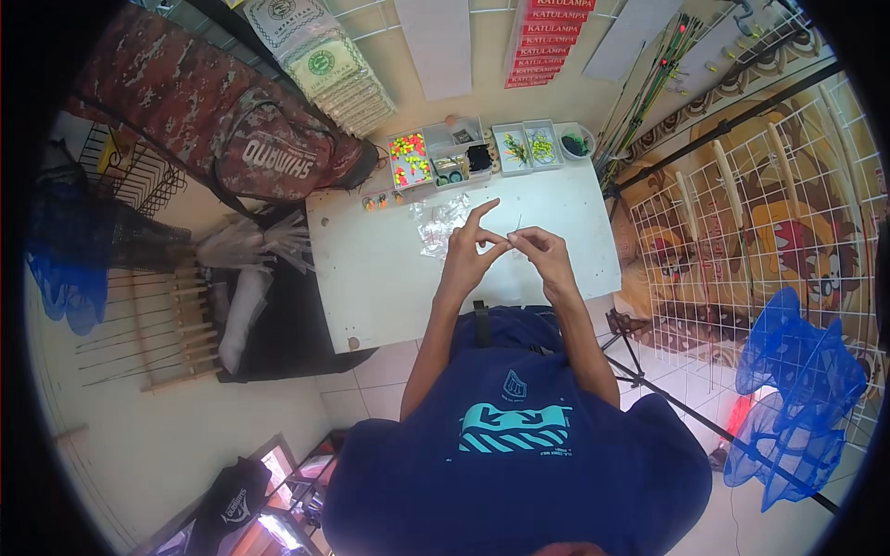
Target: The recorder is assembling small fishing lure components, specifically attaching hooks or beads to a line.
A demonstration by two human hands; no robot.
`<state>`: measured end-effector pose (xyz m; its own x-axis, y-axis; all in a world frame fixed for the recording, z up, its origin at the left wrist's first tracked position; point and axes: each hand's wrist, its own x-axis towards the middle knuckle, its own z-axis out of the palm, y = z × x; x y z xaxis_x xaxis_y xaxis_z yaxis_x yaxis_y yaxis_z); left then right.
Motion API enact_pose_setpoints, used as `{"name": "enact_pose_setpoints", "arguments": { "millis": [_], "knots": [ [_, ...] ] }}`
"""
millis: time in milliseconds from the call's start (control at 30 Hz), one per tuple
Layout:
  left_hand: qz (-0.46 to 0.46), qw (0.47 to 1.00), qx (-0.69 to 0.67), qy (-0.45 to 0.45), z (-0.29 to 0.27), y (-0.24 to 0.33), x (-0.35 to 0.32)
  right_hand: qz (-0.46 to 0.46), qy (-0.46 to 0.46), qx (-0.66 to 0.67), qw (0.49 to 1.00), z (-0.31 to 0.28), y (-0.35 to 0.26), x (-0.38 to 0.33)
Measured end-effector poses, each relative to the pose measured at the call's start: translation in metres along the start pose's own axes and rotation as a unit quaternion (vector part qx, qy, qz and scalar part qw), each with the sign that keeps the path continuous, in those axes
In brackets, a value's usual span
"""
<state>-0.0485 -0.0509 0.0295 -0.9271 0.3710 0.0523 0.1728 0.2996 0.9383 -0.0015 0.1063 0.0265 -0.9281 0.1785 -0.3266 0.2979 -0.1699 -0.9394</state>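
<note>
Over the white table [371,278], my left hand [469,255] pinches with thumb and index finger, its other fingers raised. My right hand [549,261] is closed in a pinch just beside it, the fingertips almost meeting. A thin dark strand [519,222] sticks up from the right fingertips; its exact kind is too small to tell. Whatever sits between the left fingertips is hidden. Just beyond the left hand lies a crumpled clear plastic bag [439,227].
Along the table's back stand a tray of red and yellow beads [410,160], a compartment box [454,135], two small clear boxes [513,148] and a round tub [576,144]. A camouflage bag [273,153] leans left; thin rods [649,88] and blue nets [788,371] are right.
</note>
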Motion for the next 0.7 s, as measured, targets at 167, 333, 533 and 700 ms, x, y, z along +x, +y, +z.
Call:
{"name": "enact_pose_setpoints", "arguments": {
  "millis": [167,333,533,700],
  "knots": [
    [0.011,1.0,-0.024,0.006,-0.008,-0.002,0.004,-0.064,-0.008,-0.009,0.998,-0.001,0.002,0.005],
    [0.065,0.996,0.049,0.042,-0.03,0.0,0.005,-0.097,-0.077,-0.103,0.987,-0.015,-0.016,0.009],
    [0.154,0.984,0.042,-0.074,-0.033,0.014,0.009,-0.086,-0.227,-0.264,0.934,-0.024,-0.043,0.015],
    [0.144,0.977,0.107,-0.118,-0.037,0.022,0.012,-0.06,-0.263,-0.259,0.927,-0.029,-0.055,0.018]
  ]
}}
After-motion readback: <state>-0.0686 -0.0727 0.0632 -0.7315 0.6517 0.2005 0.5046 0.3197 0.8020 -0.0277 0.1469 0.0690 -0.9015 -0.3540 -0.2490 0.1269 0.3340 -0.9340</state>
